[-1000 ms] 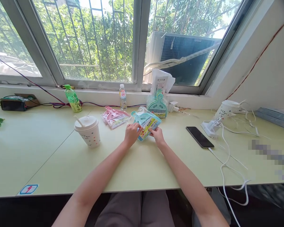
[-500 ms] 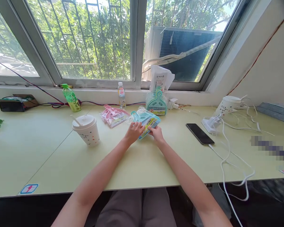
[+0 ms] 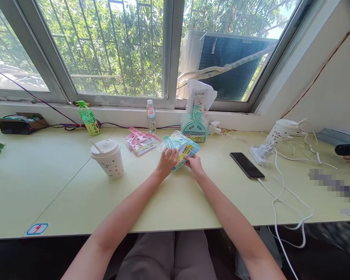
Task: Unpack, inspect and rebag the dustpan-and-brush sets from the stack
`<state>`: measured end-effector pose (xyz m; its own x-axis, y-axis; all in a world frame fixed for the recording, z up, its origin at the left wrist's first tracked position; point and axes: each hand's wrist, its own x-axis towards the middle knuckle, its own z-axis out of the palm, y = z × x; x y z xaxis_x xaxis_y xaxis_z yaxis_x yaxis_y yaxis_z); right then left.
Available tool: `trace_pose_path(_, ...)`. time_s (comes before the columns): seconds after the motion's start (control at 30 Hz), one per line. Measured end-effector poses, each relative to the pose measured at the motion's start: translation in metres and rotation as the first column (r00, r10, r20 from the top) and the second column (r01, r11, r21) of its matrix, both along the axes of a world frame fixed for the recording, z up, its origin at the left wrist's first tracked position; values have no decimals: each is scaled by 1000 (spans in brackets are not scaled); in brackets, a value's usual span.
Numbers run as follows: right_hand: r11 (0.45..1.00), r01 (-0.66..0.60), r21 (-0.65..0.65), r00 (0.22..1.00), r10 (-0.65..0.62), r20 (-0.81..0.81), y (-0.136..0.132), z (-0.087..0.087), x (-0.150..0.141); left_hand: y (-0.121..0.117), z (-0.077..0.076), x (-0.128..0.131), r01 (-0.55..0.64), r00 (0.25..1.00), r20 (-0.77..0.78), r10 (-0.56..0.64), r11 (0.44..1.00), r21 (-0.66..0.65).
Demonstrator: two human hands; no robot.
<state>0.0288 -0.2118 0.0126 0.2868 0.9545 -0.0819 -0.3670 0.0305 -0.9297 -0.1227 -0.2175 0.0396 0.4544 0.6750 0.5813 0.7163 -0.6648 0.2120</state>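
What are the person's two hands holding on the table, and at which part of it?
Both the left hand and the right hand grip the teal brush set packet at its near edge, one at each corner.

glossy clear plastic packet (image 3: 182, 146), matt smooth table (image 3: 61, 186), paper cup (image 3: 107, 157)

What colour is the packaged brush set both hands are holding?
Teal, with a yellow and blue label, in clear wrap; the brush set shows in the head view.

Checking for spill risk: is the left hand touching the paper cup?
Apart. The head view shows bare table between the left hand, which rests on the teal packet, and the paper cup.
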Motion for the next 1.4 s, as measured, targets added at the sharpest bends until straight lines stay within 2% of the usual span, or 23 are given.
trace_pose_path(0.23, 998, -53, -30, 995, 55, 78, -1, 7, 2, 6, -14, 3, -58, 996, 74, 53, 996, 69)
trace_pose_path(0.33, 996, -88, -31, 987, 91, 131, -3, 12, 1, 7, -16, 4, -48, 994, 97, 44, 998, 38)
trace_pose_path(0.47, 990, -136, -24, 963, 138, 234, -6, 14, -4, 4, -12, 5, -11, 992, 128, 12, 1000, -8)
trace_pose_path(0.57, 986, -168, -12, 946, 165, 279, -7, 13, -7, 2, -8, 5, -37, 991, 128, 38, 999, -12)
trace_pose_path(0.83, 974, -226, 8, 944, 217, 250, -8, 14, -7, 6, -10, 2, -72, 996, 59, 72, 997, -3)
trace_pose_path(1.07, 964, -266, -18, 932, 262, 252, -11, 18, -9, 5, -4, 0, -132, 991, -30, 133, 991, 27)
trace_pose_path(1.17, 961, -276, -31, 925, 274, 263, -11, 19, -10, 6, -3, 0, -118, 993, 6, 119, 993, -7)
trace_pose_path(1.27, 961, -271, -45, 924, 273, 267, -11, 19, -10, 6, -5, 0, -56, 993, 98, 59, 998, -39)
trace_pose_path(1.4, 958, -286, -38, 918, 285, 275, -13, 19, -9, 6, -8, 1, -2, 982, 189, 6, 1000, -24)
